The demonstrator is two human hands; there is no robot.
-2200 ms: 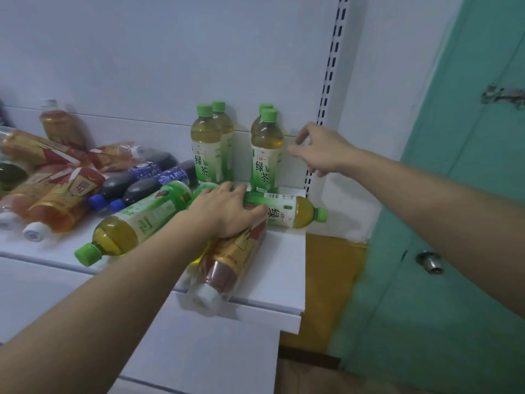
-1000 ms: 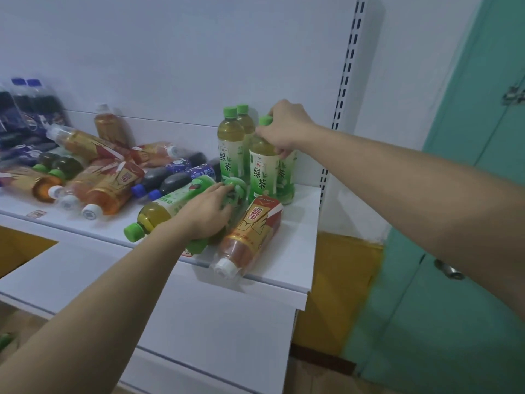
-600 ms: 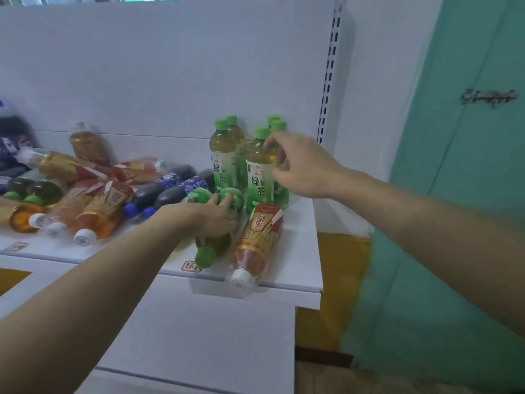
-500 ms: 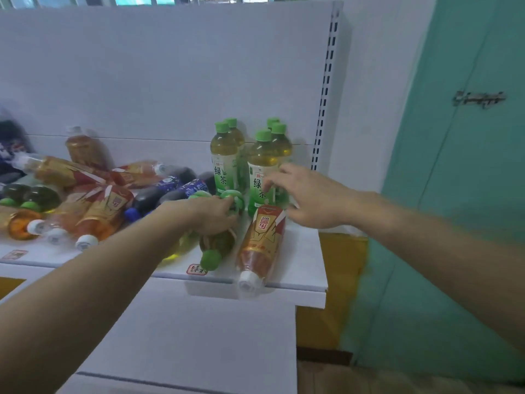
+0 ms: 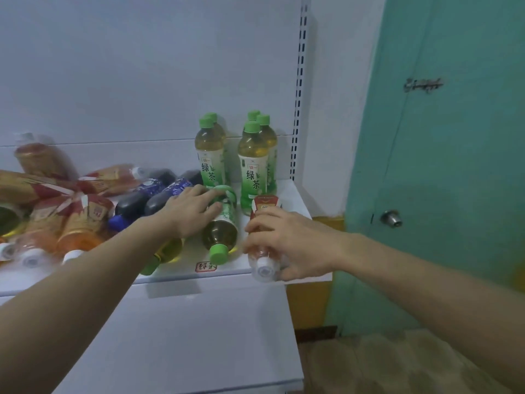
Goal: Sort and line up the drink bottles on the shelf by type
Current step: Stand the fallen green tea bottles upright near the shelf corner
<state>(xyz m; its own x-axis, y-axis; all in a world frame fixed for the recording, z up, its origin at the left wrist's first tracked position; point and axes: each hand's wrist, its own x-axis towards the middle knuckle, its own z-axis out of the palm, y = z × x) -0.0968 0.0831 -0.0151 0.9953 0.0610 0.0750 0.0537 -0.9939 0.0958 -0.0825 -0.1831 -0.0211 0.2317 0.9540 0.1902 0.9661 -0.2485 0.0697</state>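
Observation:
Several green-capped green tea bottles point(image 5: 253, 163) stand upright in two short rows at the shelf's back right corner. My right hand point(image 5: 287, 243) grips a lying red-label tea bottle point(image 5: 264, 206) near its white cap at the shelf's front edge. My left hand point(image 5: 190, 211) rests on a lying green tea bottle point(image 5: 221, 234), fingers curled over its side; a second lying green tea bottle point(image 5: 164, 253) is partly hidden under my wrist.
A pile of lying red-label tea bottles point(image 5: 79, 220) and dark blue-capped bottles point(image 5: 142, 199) fills the white shelf point(image 5: 295, 194) to the left. A slotted upright point(image 5: 298, 89) bounds the shelf on the right. A teal door point(image 5: 443, 166) stands beyond. A lower shelf point(image 5: 199, 336) juts out below.
My right hand left the upright green tea bottles, came down and forward, and took hold of the lying red-label bottle. My left hand stays on the lying green tea bottle.

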